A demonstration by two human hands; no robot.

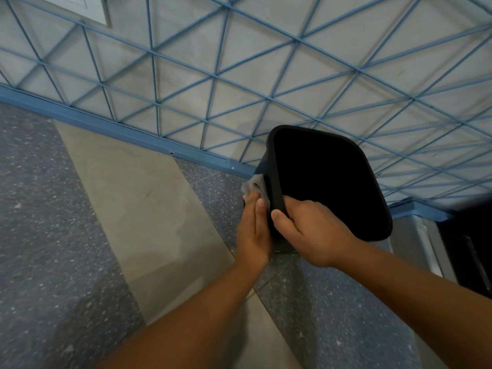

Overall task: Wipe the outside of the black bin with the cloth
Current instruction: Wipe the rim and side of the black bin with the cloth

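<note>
One black bin (327, 179), one cloth (254, 187), two hands in view. Bin is being held up off the floor, tilted w/ its open mouth facing the camera; inside is reading as plain black, can't tell if anything's in it. It's sitting in front of the wall w/ the blue lattice pattern (213, 75), just above the blue baseboard (111, 126).

Right hand (308, 230) is gripping the bin's near rim, fingers curling over the edge into the mouth, thumb wrapping the outside. Left hand (254, 230) is lying flat w/ straight fingers against the bin's left outer wall, pressing the grey cloth onto it; cloth is bunching out past the fingertips, touching the wall just below the rim.

Floor below is showing speckled grey tiles (48, 222) alternating w/ one plain beige strip (138, 203). A metal-looking panel (415, 241) is sitting at the right, under the bin.
</note>
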